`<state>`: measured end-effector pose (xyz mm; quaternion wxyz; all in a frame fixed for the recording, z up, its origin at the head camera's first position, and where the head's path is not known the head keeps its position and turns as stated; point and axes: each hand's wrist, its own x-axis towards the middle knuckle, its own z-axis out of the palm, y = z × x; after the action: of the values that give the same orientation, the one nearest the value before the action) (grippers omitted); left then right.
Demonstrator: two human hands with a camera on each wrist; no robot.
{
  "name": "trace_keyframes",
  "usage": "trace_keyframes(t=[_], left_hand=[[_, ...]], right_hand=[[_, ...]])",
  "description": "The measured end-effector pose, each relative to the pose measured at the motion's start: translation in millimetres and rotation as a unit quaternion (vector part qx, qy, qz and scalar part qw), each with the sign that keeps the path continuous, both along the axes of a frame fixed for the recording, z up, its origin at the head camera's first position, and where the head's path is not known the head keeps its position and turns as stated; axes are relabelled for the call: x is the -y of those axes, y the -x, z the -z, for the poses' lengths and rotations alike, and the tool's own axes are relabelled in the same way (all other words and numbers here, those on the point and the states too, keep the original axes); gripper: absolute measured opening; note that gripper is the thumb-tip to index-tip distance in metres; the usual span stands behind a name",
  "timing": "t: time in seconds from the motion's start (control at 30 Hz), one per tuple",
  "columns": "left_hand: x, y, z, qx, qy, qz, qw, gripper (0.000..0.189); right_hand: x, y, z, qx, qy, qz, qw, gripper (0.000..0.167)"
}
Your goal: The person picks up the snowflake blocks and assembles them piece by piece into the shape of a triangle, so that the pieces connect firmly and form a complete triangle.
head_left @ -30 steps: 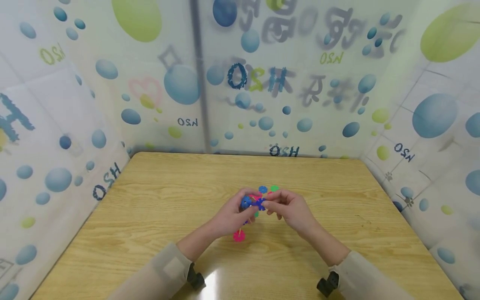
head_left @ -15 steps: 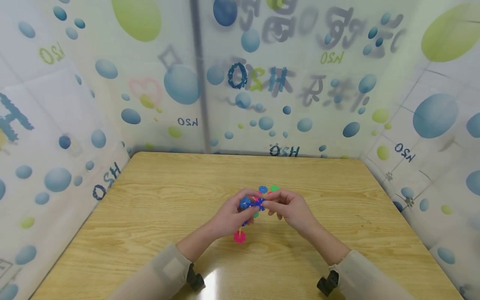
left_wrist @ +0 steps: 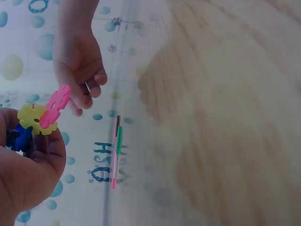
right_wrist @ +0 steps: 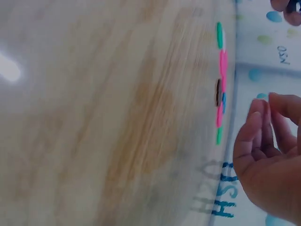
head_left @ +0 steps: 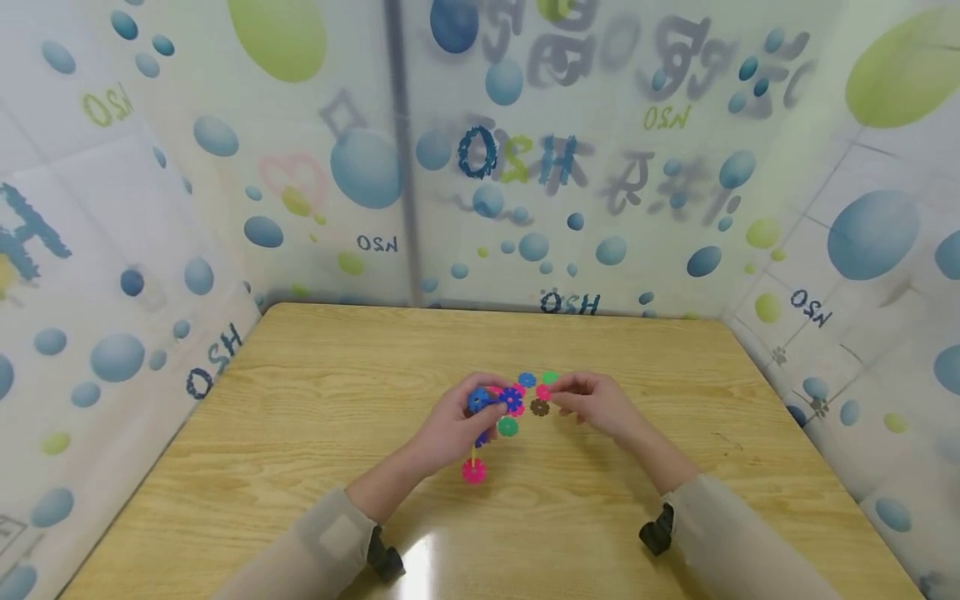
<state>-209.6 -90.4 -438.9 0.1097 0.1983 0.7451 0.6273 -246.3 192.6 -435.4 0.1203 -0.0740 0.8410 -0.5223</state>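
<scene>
My left hand (head_left: pixel 450 429) grips a small build of plastic snowflake discs above the table. A dark blue disc (head_left: pixel 512 400) and a lighter blue disc (head_left: pixel 478 400) show at its top. From its lower end, a yellow disc (left_wrist: pixel 29 117) joins a pink disc (left_wrist: pixel 59 104); in the head view these hang below the fingers. Loosely bent, the fingers of my right hand (head_left: pixel 600 407) hold nothing in the right wrist view. Its fingertips are right by a loose pink disc (head_left: pixel 543 392) on the table.
Several loose discs lie flat between the hands, among them a brown disc (head_left: pixel 540 407), a green disc (head_left: pixel 507 427) and a blue disc (head_left: pixel 527 380). The wooden table (head_left: pixel 360 367) meets a printed curtain (head_left: pixel 315 267) at its far edge.
My right hand has let go of the dark blue disc and moved right, towards the loose discs. The build and my left hand have shifted slightly left.
</scene>
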Motion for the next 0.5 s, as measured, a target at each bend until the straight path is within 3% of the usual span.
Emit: trace_keyframes(t=[0.27,0.5], left_hand=[[-0.7,0.7,0.8,-0.004,-0.001,-0.002,1.0000,0.034],[0.3,0.9,1.5,0.005,0.000,-0.003,1.0000,0.032]], right_hand=[[-5.1,24.9,12.3,-0.007,-0.097,-0.014,0.9952,0.020],[-2.9,35.9,17.0,0.003,-0.133,-0.080,0.9880,0.023]])
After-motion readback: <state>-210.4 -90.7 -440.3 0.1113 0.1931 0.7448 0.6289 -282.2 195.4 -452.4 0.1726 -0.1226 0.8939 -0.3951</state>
